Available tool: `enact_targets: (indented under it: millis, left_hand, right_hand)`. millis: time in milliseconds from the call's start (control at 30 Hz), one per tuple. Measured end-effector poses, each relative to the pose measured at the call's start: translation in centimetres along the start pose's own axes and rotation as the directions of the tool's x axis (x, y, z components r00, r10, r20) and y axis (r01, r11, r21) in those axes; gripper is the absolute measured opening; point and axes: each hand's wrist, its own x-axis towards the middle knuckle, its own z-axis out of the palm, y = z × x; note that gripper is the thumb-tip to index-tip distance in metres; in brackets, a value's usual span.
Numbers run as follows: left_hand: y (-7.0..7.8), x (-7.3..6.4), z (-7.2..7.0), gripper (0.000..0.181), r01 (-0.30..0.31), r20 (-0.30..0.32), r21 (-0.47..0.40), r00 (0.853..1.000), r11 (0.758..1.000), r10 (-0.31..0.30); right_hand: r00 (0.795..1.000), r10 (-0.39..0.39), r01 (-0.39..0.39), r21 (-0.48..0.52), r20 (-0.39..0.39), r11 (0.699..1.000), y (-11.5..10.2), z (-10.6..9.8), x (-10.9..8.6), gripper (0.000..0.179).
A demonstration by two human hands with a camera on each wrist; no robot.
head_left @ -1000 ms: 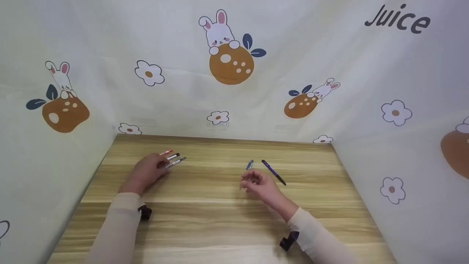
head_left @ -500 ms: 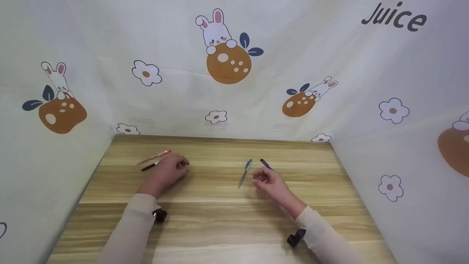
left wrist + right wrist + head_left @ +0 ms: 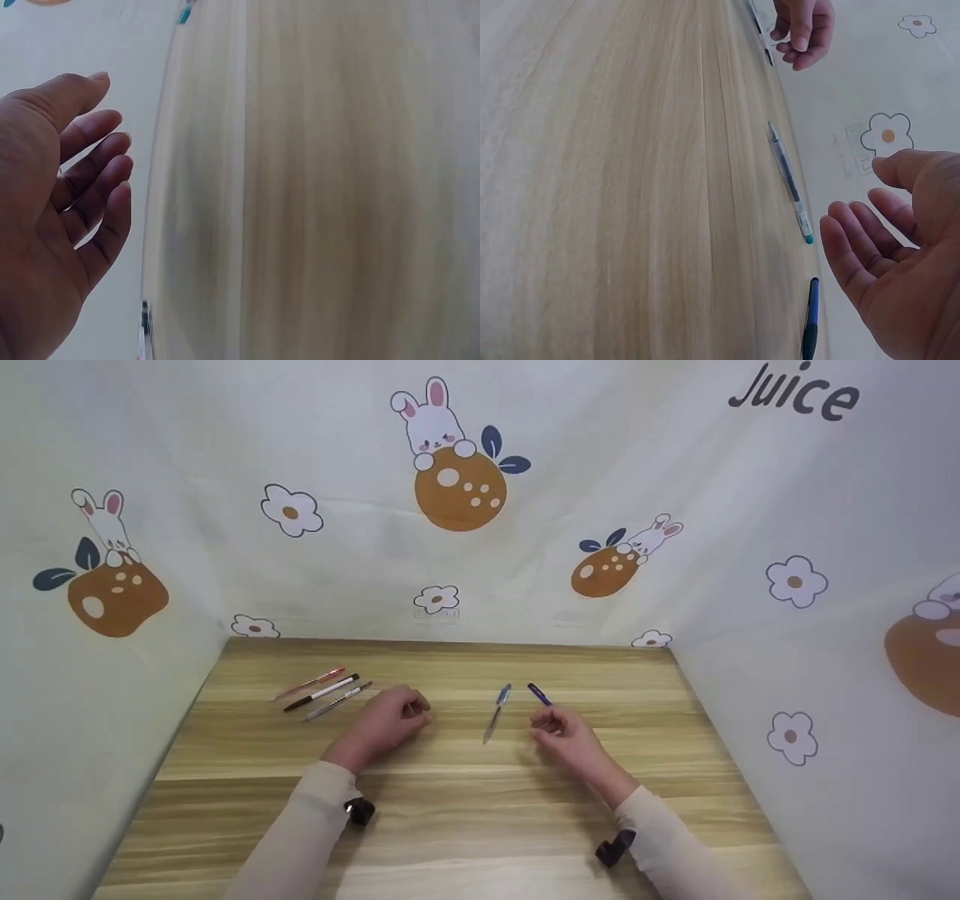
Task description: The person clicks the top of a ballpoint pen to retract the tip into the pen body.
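Three pens lie side by side at the table's left: a red pen point(image 3: 309, 682), a black-and-white pen point(image 3: 322, 693) and a clear pen with a dark tip point(image 3: 337, 701). To their right my left hand point(image 3: 382, 721) hovers over the wood, fingers loosely curled around nothing, as the left wrist view also shows. A clear pen with a blue end point(image 3: 498, 712) lies between the hands. My right hand point(image 3: 574, 742) is loosely curled and holds nothing. Behind it lies a dark blue pen point(image 3: 538, 694), partly hidden in the head view; its darker end point(image 3: 810, 341) shows in the right wrist view.
The wooden table point(image 3: 465, 825) is enclosed at the back and sides by a pale cloth point(image 3: 352, 562) printed with rabbits, oranges and flowers. A small black camera point(image 3: 361, 811) sits on the left wrist, and another black camera point(image 3: 615, 849) on the right.
My left hand has moved right, away from the three pens, which are now uncovered. My right hand has shifted slightly right, baring the blue-ended pen and covering part of the dark blue one.
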Motion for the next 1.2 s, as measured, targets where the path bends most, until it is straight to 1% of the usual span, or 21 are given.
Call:
enact_targets:
  millis: [100,233,333,467,633,733,900,1000,1133,1200]
  left_hand:
    - [0.5,0.3,0.8,0.011,-0.009,0.012,-0.005,1.000,1.000,0.010]
    - [1.2,0.6,1.8,0.010,-0.035,0.008,0.006,0.999,0.999,0.035]
    - [1.8,0.9,2.6,0.010,-0.036,0.004,0.008,0.999,0.999,0.036]
    - [2.6,1.3,3.5,0.011,-0.014,-0.001,0.011,1.000,1.000,0.014]
    - [3.5,2.0,4.5,0.012,-0.002,-0.013,0.016,1.000,1.000,0.002]
    - [3.9,2.4,5.1,0.012,0.006,-0.012,0.003,1.000,1.000,-0.006]
    - [4.6,3.1,6.0,0.014,0.026,-0.021,-0.040,0.999,0.999,-0.027]
    - [4.9,3.5,6.5,0.016,0.045,-0.029,-0.067,0.998,0.997,-0.047]
    - [5.3,4.1,7.1,0.017,0.063,-0.012,-0.098,0.998,0.993,-0.064]
    - [5.5,4.3,7.4,0.018,0.062,0.000,-0.111,0.998,0.992,-0.063]
  right_hand:
    - [1.000,0.029,-0.029,0.018,-0.003,0.999,0.2,-0.1,-0.1,0.021]
    - [0.998,0.057,-0.057,0.022,-0.019,0.998,0.4,-0.1,-0.2,0.021]
    - [0.996,0.079,-0.078,0.031,-0.030,0.996,0.4,-0.2,-0.1,0.021]
    - [0.993,0.107,-0.106,0.024,-0.039,0.994,0.5,-0.2,0.4,0.023]
    - [0.993,0.102,-0.102,0.004,-0.053,0.995,1.0,-0.2,1.4,0.021]
    - [0.993,0.098,-0.097,0.017,-0.060,0.995,1.3,-0.2,2.1,0.021]
    - [0.992,0.099,-0.097,0.031,-0.078,0.995,1.6,-0.4,3.1,0.021]
    - [0.991,0.088,-0.087,0.020,-0.097,0.996,1.6,-0.5,3.8,0.021]
    - [0.988,0.086,-0.086,0.010,-0.128,0.996,1.6,-0.4,4.7,0.021]
    - [0.985,0.096,-0.095,0.012,-0.140,0.995,1.5,-0.4,5.1,0.020]
